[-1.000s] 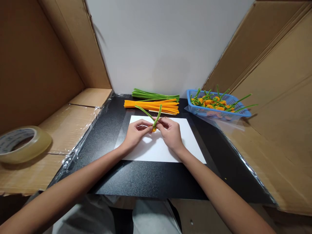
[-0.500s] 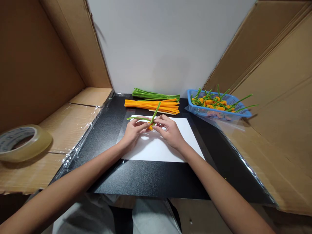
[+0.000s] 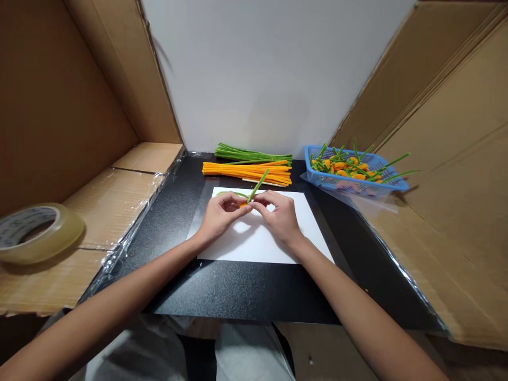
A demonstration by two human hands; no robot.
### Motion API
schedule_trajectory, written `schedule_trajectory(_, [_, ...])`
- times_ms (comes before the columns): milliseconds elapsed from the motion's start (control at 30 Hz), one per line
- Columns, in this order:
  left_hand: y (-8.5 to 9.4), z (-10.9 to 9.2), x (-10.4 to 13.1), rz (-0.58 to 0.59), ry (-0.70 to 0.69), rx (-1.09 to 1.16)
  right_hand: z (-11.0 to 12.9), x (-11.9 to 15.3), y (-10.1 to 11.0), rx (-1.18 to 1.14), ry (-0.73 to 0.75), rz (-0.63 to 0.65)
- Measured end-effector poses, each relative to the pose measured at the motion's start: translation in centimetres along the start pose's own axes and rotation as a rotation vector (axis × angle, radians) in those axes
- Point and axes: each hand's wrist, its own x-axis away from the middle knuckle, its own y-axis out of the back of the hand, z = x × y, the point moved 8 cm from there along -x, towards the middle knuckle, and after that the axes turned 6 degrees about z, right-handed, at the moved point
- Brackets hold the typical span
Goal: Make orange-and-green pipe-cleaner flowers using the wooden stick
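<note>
Over a white sheet of paper (image 3: 262,241), my left hand (image 3: 220,216) and my right hand (image 3: 281,216) meet, thumbs and fingertips pinched together. Between them is a small pipe-cleaner figure: an orange coiled body (image 3: 244,206) mostly covered by fingers, with a green pipe cleaner (image 3: 259,184) sticking up to the right. A second green end runs left behind my left fingers. Both hands are closed on this piece. Beyond them lie a bundle of orange pipe cleaners (image 3: 242,170) and a bundle of green pipe cleaners (image 3: 250,153).
A blue basket (image 3: 357,182) at the back right holds several orange-and-green pieces. On cardboard at the left rests a roll of clear tape (image 3: 67,233). Cardboard walls flank the black table (image 3: 238,291) on both sides, with a pale wall behind.
The thumbs have closed in over the orange body, hiding more of it. The upright green end now leans further right, and less of the left green end shows.
</note>
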Motion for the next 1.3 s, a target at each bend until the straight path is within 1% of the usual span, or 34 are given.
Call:
schedule_trajectory(67, [0.2,0.4,-0.1,-0.012,0.035,0.015,0.2,-0.1,-0.1,0.022,0.017,0.025])
schedule_trajectory(167, [0.6,1.0,-0.2,-0.042,0.092,0.093,0.4,-0.3,-0.1,0.039,0.032,0.063])
schedule_trajectory(267, [0.7,0.8,-0.3,-0.046,0.077,0.118,0.3,-0.4,0.0,0.024,0.026,0.081])
schedule_trajectory(467, [0.7,0.2,-0.2,-0.067,0.062,0.117,-1.0,-0.2,-0.6,-0.138,-0.066,0.085])
schedule_trajectory(633, [0.9,0.7,0.0,-0.072,0.094,0.116,-1.9,0.0,-1.0,-0.217,-0.133,0.068])
schedule_trajectory(700, [1.0,0.9,0.0,-0.078,0.092,0.113,-1.8,0.0,-0.8,-0.189,-0.133,0.055])
schedule_trajectory(867, [0.9,0.9,-0.1,-0.058,0.078,0.131,-0.4,-0.1,-0.4,-0.066,-0.039,0.063])
schedule_trajectory(1000, [0.8,0.5,-0.1,-0.048,0.061,0.105,-0.2,-0.1,-0.4,-0.035,-0.023,0.049])
schedule_trajectory(1133, [0.8,0.4,-0.1,-0.050,0.090,0.075,-0.2,0.0,-0.3,-0.003,-0.020,0.023])
schedule_trajectory(1300, [0.9,0.6,0.0,-0.088,0.134,0.153,0.0,0.1,-0.5,0.019,-0.008,0.050])
